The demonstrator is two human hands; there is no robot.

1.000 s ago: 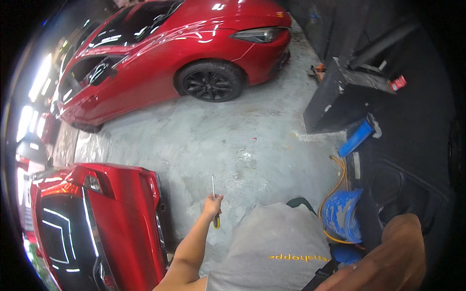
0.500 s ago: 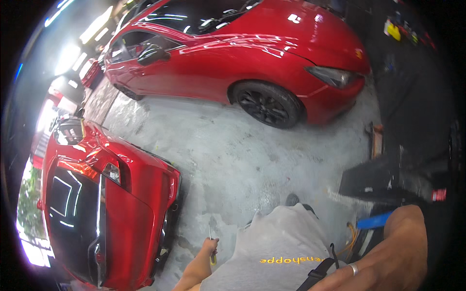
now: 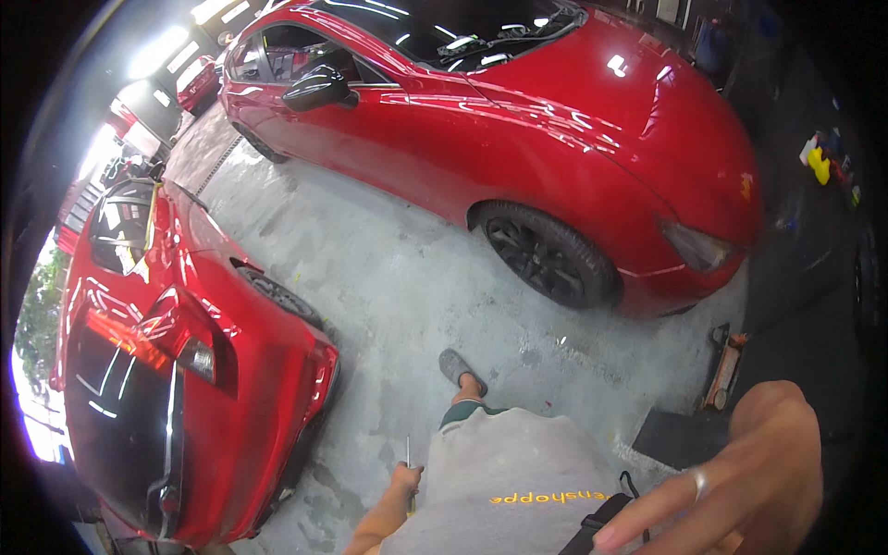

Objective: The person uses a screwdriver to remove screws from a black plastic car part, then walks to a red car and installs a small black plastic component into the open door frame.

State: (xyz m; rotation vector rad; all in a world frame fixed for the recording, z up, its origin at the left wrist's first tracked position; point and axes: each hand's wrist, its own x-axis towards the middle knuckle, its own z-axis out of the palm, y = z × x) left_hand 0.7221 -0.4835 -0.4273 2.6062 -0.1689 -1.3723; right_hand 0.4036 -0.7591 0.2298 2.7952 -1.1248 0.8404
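Observation:
Low beside my grey shirt, my left hand is closed round a screwdriver. Its thin metal shaft points up out of the fist, and a bit of yellow handle shows below. Large and close on the right is my right hand, raised, with a ring on one finger. Its fingers stretch toward the lower left, past a black strap with a buckle on my chest. Nothing shows in that hand, though its palm is turned away.
A red car stands ahead, its black front wheel toward me. Another red car is at the left, rear end nearest. My foot in a grey clog is on the grey floor. An orange floor jack lies at the right.
I have stepped forward, and one clogged foot now shows in front. Both cars look nearer. The left hand keeps its hold on the screwdriver; the right stays raised.

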